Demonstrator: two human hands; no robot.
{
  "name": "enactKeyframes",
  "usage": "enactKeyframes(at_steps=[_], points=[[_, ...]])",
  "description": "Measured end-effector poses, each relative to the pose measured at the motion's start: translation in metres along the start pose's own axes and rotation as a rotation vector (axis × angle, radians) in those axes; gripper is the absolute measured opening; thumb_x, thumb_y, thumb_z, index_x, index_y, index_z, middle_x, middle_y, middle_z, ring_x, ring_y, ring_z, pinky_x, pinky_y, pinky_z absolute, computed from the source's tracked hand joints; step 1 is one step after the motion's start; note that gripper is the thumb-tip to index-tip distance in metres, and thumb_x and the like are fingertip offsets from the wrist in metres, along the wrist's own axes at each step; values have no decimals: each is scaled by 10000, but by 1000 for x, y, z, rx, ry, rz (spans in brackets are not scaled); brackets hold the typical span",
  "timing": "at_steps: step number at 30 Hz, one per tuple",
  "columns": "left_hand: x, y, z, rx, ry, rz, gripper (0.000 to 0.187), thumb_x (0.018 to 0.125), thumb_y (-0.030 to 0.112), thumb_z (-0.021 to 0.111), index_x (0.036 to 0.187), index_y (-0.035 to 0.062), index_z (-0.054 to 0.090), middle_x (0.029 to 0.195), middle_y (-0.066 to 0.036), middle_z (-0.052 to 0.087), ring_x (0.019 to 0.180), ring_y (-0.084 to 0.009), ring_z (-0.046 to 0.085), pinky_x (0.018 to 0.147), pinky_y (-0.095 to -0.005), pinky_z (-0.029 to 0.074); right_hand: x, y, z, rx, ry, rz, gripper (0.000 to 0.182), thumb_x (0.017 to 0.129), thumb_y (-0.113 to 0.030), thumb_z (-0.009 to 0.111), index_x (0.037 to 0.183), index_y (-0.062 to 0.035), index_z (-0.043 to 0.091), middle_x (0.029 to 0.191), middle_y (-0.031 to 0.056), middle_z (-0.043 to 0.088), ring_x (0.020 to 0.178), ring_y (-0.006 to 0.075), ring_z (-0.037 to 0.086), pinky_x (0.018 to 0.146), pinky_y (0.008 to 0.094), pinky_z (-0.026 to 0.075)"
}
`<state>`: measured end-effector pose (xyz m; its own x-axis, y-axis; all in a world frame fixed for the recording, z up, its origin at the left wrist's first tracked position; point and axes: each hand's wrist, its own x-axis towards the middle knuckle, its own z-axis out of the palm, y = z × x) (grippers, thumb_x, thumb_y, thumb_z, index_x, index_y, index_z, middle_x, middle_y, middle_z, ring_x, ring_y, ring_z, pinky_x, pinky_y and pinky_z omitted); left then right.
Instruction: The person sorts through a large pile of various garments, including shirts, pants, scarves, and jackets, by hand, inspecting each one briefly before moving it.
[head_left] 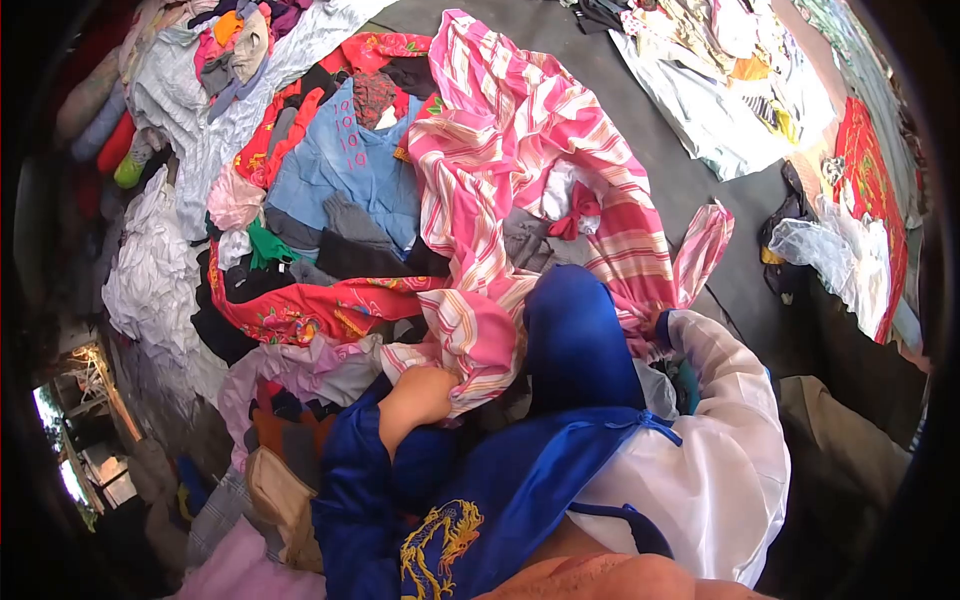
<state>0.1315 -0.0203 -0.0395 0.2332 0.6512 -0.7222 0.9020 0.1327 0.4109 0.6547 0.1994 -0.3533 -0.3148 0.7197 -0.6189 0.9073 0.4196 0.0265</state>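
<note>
Striped pink cloth (500, 120) draped around a blue-clad knee (578, 345)

Most of the cloth lies beyond the knee, its folds coming down on both sides of it and its far end resting on the dark grey floor (705, 205). Left of the knee, the left hand (422, 396) is clenched on a bunched edge of the cloth. Right of the knee, the right hand (656, 342) is at the cloth's other side, largely hidden by fabric and a white sleeve (725, 400); whether its fingers are closed, I cannot tell.

Just beyond the knee, a grey garment (527, 238) and a small red piece (577, 212) lie on the stripes. Farther out, to the left of the knee, a red floral cloth (300, 318) surrounds a heap with a blue garment (350, 165) bearing red marks, beside a green piece (266, 247). White fabric (150, 290) is piled well to the left of the knee. Nearer than the knee, also on the left, a tan garment (270, 488) lies among other clothes. Beyond the knee and well to its right, a white sheet (685, 115) bears light-coloured clothes; to the right too, a translucent bag (835, 250) sits beside a red patterned cloth (866, 195).
</note>
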Motion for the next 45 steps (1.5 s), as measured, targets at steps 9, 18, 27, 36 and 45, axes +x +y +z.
enactKeyframes(at_steps=[9, 18, 27, 36, 45], points=[[8, 2, 31, 75, -26, -57, 265, 770, 195, 642, 998, 67, 684, 983, -165, 689, 964, -354, 660, 827, -482, 509, 105, -124, -168, 514, 201, -210, 254, 796, -175, 638, 1004, -66, 733, 991, 211, 709, 974, 370, 673, 849, 445, 532], [25, 15, 12, 6, 62, -27, 561, 806, 434, 734, 1194, 46, 617, 1116, -145, 640, 1079, -312, 602, 943, -441, 460, 219, -236, -172, 26, 115, -386, 476, 950, -137, 478, 1424, -150, 439, 1522, 143, 403, 1171, 329, 617, 916, 446, 542], [19, 1, -26, -6, 399, -95, 512, 834, 336, 717, 1218, 26, 583, 1131, -154, 644, 1033, -336, 633, 910, -445, 473, 221, -172, -222, 105, 369, -98, 230, 816, -288, 678, 969, -139, 765, 1138, 92, 661, 1150, 307, 588, 925, 474, 503], [30, 7, -75, -923, 1033, 230, 611, 951, 260, 672, 1429, -14, 410, 1362, -230, 526, 1259, -315, 554, 1015, -416, 469, 29, -248, -415, 1806, -112, -896, 334, 943, -164, 657, 1248, -29, 646, 1187, 83, 686, 1118, 202, 630, 998, 378, 457], [12, -3, -93, -2083, 1070, 627, 445, 985, 301, 577, 1335, 32, 525, 1249, -107, 613, 1143, -200, 598, 996, -397, 473, -71, -344, -416, 1556, -558, -1192, 611, 916, -293, 674, 1409, 15, 485, 1372, 130, 578, 1277, 257, 539, 1103, 424, 374]])
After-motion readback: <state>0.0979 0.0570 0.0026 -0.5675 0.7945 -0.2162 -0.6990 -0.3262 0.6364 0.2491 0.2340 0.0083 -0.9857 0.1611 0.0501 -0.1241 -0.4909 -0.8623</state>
